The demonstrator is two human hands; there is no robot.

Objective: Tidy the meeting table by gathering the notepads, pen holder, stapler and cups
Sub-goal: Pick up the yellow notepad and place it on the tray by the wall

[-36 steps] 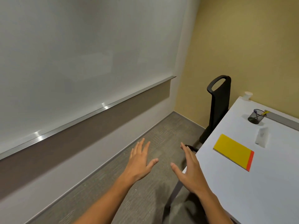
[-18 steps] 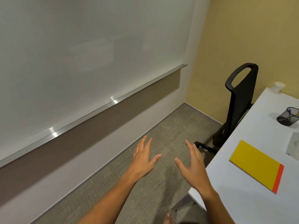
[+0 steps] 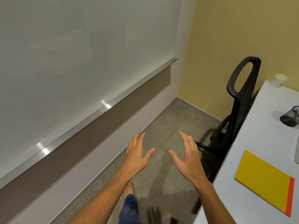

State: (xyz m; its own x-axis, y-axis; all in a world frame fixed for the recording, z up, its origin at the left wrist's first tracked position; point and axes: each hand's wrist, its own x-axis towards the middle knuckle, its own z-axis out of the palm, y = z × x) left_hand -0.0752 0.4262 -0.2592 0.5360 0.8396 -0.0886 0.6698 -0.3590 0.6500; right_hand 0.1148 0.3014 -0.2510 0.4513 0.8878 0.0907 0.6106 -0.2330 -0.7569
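My left hand (image 3: 137, 154) and my right hand (image 3: 187, 157) hover over the carpet, palms down, fingers straight and spread, holding nothing. To their right is the white meeting table (image 3: 258, 143). A yellow notepad with a red edge (image 3: 265, 180) lies flat near its left edge. A black mesh pen holder (image 3: 291, 117) stands further back, cut off by the frame edge. A white paper cup (image 3: 279, 80) stands at the table's far corner. Both hands are left of the table and touch nothing on it.
A black office chair (image 3: 237, 107) is pushed against the table's left side. A whiteboard with a metal tray (image 3: 103, 104) covers the left wall, and a yellow wall lies behind. Grey carpet (image 3: 169, 123) runs between wall and table. My bare foot and a dark trouser leg (image 3: 129, 202) show below.
The view has swung left, so the table and its objects have slid towards the right edge. My hands kept their open pose. My foot and leg have come into view.
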